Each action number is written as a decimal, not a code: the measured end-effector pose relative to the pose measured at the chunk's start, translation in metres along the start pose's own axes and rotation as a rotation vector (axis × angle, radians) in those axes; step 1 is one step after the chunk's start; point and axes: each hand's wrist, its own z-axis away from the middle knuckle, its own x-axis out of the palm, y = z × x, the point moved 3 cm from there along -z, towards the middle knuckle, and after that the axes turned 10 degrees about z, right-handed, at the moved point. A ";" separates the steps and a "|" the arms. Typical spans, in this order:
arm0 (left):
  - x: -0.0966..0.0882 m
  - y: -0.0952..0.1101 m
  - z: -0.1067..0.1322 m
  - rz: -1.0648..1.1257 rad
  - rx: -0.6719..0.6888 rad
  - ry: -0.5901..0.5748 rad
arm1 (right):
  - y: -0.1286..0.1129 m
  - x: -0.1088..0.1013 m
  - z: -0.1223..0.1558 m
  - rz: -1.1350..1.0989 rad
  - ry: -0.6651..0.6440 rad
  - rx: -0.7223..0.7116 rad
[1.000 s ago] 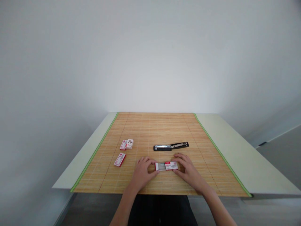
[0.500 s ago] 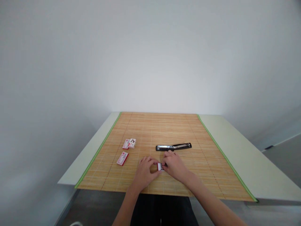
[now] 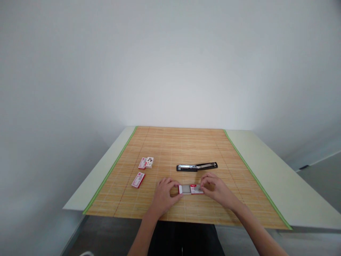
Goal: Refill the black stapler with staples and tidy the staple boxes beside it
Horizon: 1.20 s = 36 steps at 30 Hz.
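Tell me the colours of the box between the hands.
Red and white on the box; the head view shows it best.

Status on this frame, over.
Left grip on staple box tray end, right grip on sleeve end. Box partly slid open, flat on mat. Stapler beyond, clear of both.

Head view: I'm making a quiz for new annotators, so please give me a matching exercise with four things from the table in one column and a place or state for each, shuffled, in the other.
Things:
1. stapler
2. half-open staple box
3. lone closed staple box
4. bamboo mat

Places or states:
A. green-edged, spread over the table
B. held at its ends by the left hand and the right hand
C. black and silver, just beyond the hands
D. flat and untouched, left of the left hand

Pairs: 1-C; 2-B; 3-D; 4-A
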 end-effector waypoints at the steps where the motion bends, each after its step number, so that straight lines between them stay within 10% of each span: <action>1: 0.000 0.000 0.000 0.000 -0.004 -0.002 | 0.006 0.000 0.003 -0.008 -0.006 0.018; 10: -0.003 -0.007 0.002 0.034 -0.001 -0.034 | 0.033 0.001 0.024 0.033 0.011 0.091; 23: 0.016 0.003 -0.016 0.050 0.011 -0.103 | 0.003 0.021 0.007 0.098 -0.053 -0.015; 31: 0.003 -0.017 -0.039 0.043 -0.025 0.248 | -0.007 0.017 0.004 0.168 0.007 -0.035; 36: 0.001 -0.032 -0.069 -0.119 0.006 0.159 | -0.012 0.027 -0.006 0.219 -0.002 -0.058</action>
